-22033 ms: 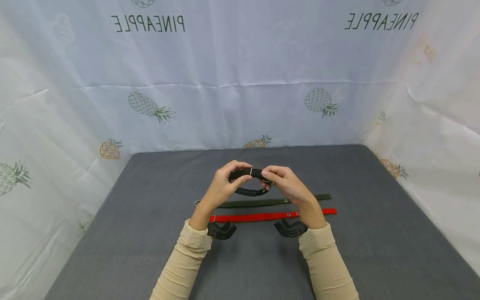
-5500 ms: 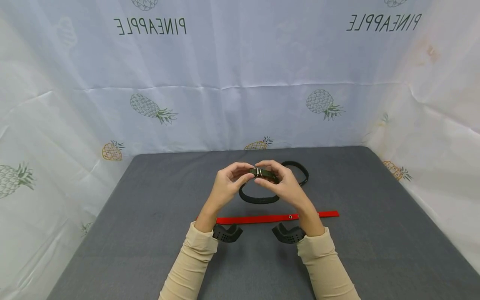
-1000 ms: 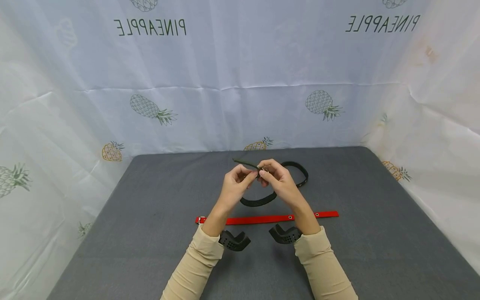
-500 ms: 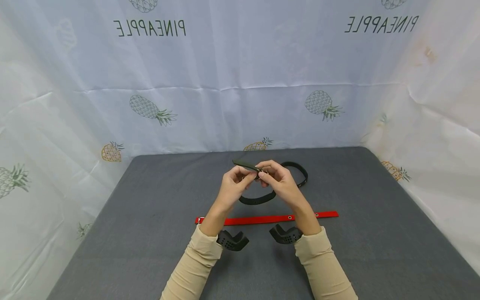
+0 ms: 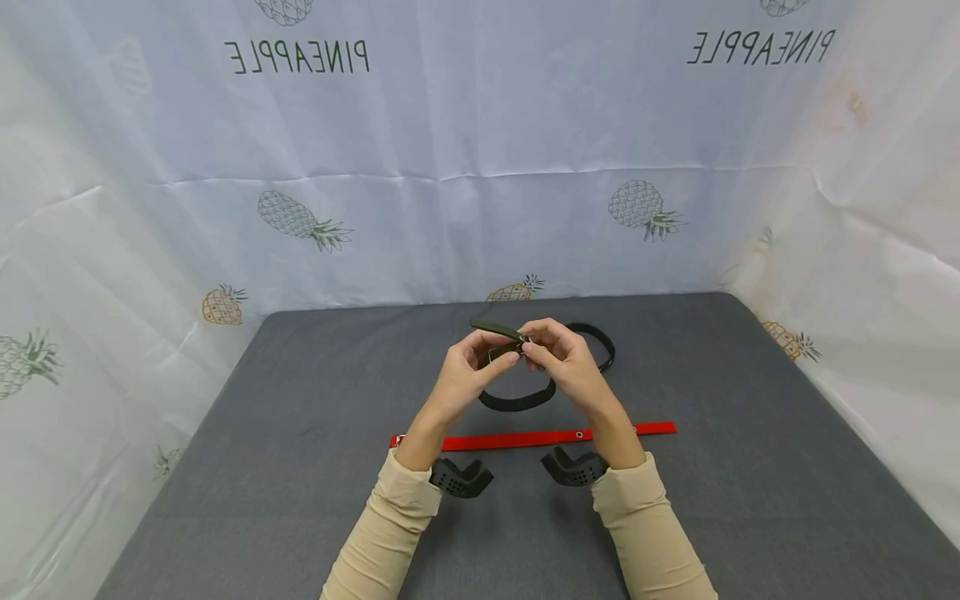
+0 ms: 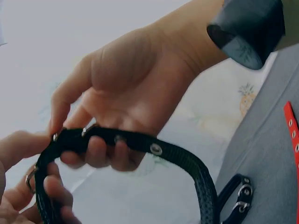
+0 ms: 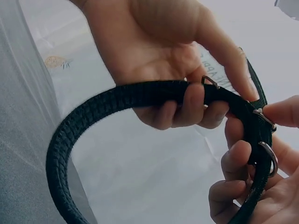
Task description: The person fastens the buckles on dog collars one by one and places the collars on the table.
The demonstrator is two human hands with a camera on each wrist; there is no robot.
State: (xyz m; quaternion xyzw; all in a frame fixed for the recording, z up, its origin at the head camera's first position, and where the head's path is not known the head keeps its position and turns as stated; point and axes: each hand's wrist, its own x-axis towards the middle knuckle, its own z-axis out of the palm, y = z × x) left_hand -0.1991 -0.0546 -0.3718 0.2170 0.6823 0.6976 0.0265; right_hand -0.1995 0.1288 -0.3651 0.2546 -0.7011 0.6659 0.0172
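Observation:
Over the table, both hands hold a dark green collar [image 5: 495, 327], bent into a loop, its free end sticking up and left. My left hand [image 5: 457, 379] grips one side, fingers curled under the webbing, in the right wrist view too. My right hand [image 5: 573, 379] pinches the collar by the buckle; in the right wrist view the metal buckle [image 7: 265, 120] and D-ring [image 7: 269, 158] lie by its fingers. A thin metal keeper [image 7: 211, 82] stands on the left-hand side. An eyelet [image 6: 155, 149] shows in the left wrist view. Fingers partly hide the buckle.
A black collar [image 5: 517, 404] lies looped on the grey table [image 5: 300, 467] behind and below the hands. Nearer, a red collar [image 5: 510, 441] is laid out flat, its eyelets toward the right. A white pineapple-print curtain [image 5: 450, 233] hangs around the table.
Earlier the hands held the black collar while the green one lay flat; since then black was put down and green picked up. Over the last second, the left hand shifts slightly and a keeper comes into view.

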